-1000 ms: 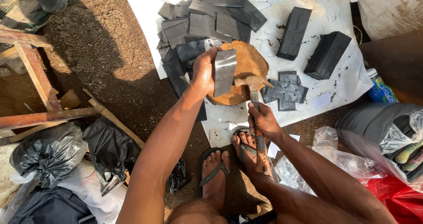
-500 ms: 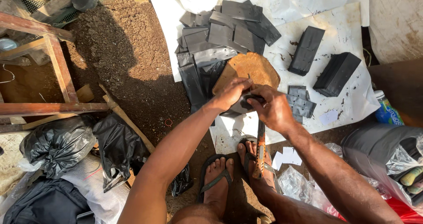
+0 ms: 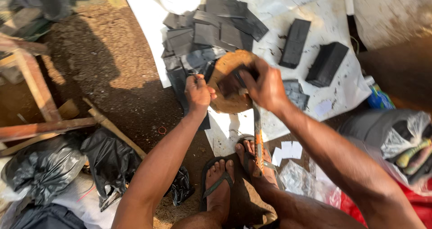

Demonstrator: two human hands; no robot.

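Pressing down on a dark flat piece [image 3: 234,82] at the centre of the view, the right hand [image 3: 266,86] has its fingers curled over the piece's upper edge, holding it against a round wooden block [image 3: 225,104]. The piece lies flat with its long axis running roughly from 10 o'clock to 4 o'clock, though blur and the covering hand hide its far end. The left hand [image 3: 198,94] sits just beside the block at its 9 o'clock side, fingers closed in a loose fist; whether it pinches anything I cannot tell.

An orange-handled tool [image 3: 258,143] runs from below the right hand toward 6 o'clock, its long axis nearly vertical in the view, its lower end over the right foot [image 3: 256,166]. Whether the right hand also grips it is unclear. The left foot [image 3: 219,188], in a dark sandal, rests just beside it at 8 o'clock.

At 12 o'clock from the block a pile of dark flat sheets [image 3: 211,35] overlaps on a white sheet [image 3: 342,94] spread on the ground. Two dark rectangular blocks [image 3: 310,53] lie at 2 o'clock, their long axes tilted toward 1 o'clock. Black plastic bags [image 3: 67,166] lie at 8 o'clock on brown dirt [image 3: 108,67], near wooden slats [image 3: 36,98].
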